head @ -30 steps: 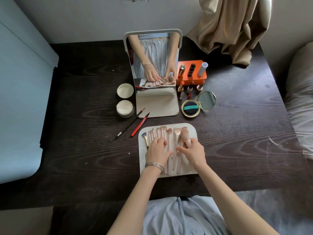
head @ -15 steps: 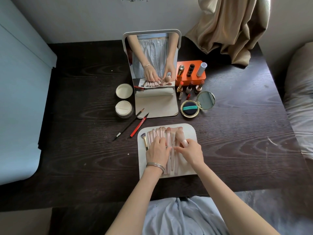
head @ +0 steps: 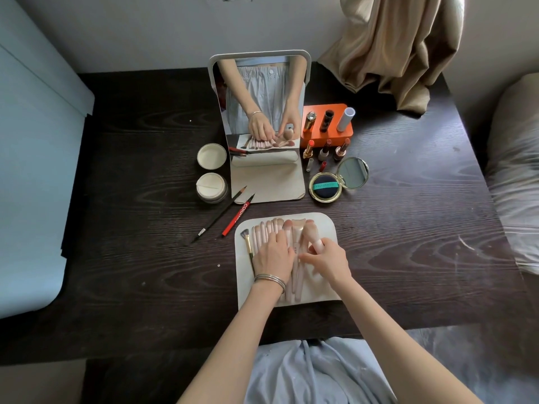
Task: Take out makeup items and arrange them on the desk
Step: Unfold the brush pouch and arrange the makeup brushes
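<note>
In the head view, a row of pink makeup brushes [head: 293,258] lies on a white mat [head: 320,293] at the lower centre of the frame, on the dark wooden desk [head: 423,234]. Their long axes run from the bottom of the frame toward the top, bristle heads pointing up toward the mirror [head: 259,97], handles toward the person. A gold-handled fan brush [head: 248,246] lies at the left edge of the row, parallel to it.

The left hand [head: 272,253] lies flat with straight fingers pressing on the brush handles. The right hand [head: 326,259] pinches a thick pink brush [head: 313,236] at the right end of the row, fingers curled around its handle.

Above the mat stand the mirror and its white base. To its left are 2 round powder jars [head: 211,170]; 2 pencils [head: 230,212], 1 black and 1 red, lie slanted between the jars and the mat. To the right are an orange box [head: 329,135] holding 3 lipsticks, more lipsticks in front of it, and an open gold cushion compact [head: 325,186]. A beige curtain [head: 402,48] hangs at the upper right.

Compared with 0.5 s ago, the right hand has drawn slightly toward the left hand, and the thick brush appears tilted more upward in its grip.
</note>
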Motion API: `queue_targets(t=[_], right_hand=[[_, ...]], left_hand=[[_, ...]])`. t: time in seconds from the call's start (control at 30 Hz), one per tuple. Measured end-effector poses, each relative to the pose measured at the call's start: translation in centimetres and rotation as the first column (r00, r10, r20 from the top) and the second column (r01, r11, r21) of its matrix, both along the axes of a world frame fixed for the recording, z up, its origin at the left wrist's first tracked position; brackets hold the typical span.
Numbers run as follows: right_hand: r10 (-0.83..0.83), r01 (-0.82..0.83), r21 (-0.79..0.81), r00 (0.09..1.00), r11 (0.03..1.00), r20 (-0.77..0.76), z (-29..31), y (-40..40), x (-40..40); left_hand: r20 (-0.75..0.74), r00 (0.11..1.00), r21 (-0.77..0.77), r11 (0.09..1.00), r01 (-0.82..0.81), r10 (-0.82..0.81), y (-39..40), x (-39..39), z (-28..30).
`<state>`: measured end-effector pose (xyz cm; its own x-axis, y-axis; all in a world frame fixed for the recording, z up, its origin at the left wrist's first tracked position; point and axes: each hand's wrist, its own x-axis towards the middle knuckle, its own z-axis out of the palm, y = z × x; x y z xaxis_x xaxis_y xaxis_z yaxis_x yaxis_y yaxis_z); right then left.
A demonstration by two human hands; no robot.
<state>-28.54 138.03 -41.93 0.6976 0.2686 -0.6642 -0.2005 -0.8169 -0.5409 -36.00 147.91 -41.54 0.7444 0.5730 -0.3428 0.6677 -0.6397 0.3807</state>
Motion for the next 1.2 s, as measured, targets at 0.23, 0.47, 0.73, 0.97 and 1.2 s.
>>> queue_targets(t=[0.23,0.47,0.73,0.97,1.2], right_hand=[[-0.206,0.210,0.148,0.978,0.966,-0.043,0.3,-0.5,0.2],[-0.065,0.055,0.063,0.983,0.997,0.172,0.1,-0.5,0.1],[-0.057,0.051,0.036,0.985,0.998,0.163,-0.1,-0.8,-0.4],[-0.145,0.126,0.106,0.970,0.986,0.196,0.1,-1.0,-1.0],[-0.072,0.054,0.079,0.966,0.995,0.246,-0.1,-1.2,-1.1]], left_hand=[[0.049,0.997,0.058,0.997,0.059,-0.062,-0.5,-0.5,0.1],[0.011,0.996,0.040,0.995,0.091,-0.092,-1.0,0.0,0.1],[0.267,0.880,0.244,0.911,0.333,-0.393,-0.4,-3.9,-1.8],[0.143,0.769,0.211,0.778,0.591,-0.623,0.2,-6.3,-3.5],[0.264,0.739,0.142,0.783,0.605,-0.619,0.2,-6.0,-3.7]])
